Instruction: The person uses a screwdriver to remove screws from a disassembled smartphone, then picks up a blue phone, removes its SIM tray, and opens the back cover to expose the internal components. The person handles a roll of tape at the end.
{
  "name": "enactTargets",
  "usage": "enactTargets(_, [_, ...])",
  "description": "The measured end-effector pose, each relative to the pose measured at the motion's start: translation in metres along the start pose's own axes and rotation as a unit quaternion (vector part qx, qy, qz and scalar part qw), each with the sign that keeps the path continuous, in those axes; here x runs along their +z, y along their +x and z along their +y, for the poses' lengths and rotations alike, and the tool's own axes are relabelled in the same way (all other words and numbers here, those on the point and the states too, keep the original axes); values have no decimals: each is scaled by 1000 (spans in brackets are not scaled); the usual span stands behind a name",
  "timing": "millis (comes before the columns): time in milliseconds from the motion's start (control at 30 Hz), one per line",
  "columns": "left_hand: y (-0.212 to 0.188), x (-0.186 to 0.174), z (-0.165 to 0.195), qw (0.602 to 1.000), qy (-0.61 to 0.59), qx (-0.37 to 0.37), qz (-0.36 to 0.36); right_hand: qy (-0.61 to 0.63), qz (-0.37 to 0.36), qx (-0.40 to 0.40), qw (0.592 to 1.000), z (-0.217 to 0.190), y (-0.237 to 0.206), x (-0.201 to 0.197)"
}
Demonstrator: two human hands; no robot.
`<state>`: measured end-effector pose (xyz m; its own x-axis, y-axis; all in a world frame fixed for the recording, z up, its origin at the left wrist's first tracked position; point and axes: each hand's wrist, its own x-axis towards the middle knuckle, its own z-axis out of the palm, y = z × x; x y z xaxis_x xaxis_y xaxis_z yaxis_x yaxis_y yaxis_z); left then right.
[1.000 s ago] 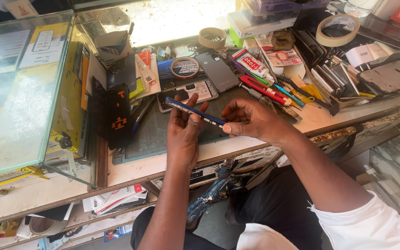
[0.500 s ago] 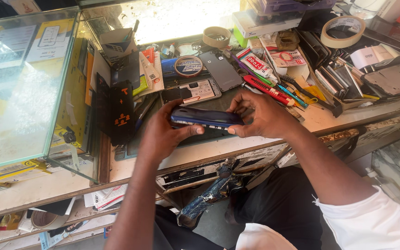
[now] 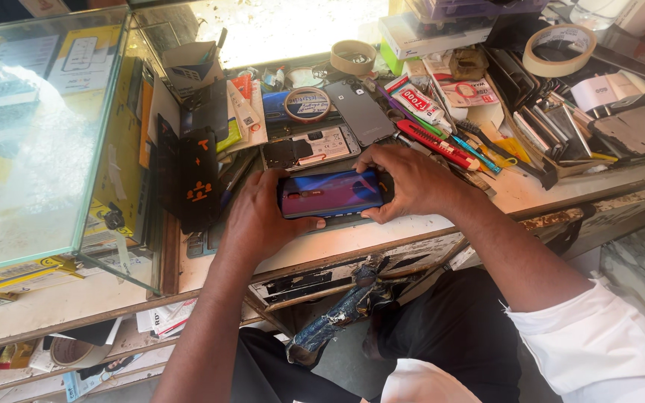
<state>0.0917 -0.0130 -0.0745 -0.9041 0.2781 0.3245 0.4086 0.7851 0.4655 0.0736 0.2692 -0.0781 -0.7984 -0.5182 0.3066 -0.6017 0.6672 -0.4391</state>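
Right now you hold a blue phone [image 3: 331,194] flat above the workbench [image 3: 427,227] edge, both hands clamped on it: your left hand [image 3: 259,220] grips its nine o'clock end, your right hand [image 3: 412,183] its three o'clock end. At twelve o'clock lies a grey phone [image 3: 360,112]; red screwdrivers [image 3: 434,143] lie at two o'clock.
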Motion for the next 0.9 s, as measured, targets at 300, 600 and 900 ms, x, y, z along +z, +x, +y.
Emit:
enactTargets(300, [1, -1, 5, 998, 25, -46, -30, -8, -29, 22, 999, 7, 1, 2])
enactTargets(600, [2, -3, 4, 998, 25, -42, -43, 12, -22, -11, 1000, 0, -1, -5])
enactTargets(900, [2, -17, 3, 997, -34, -46, -49, 83, -31, -4, 996, 5, 0, -14])
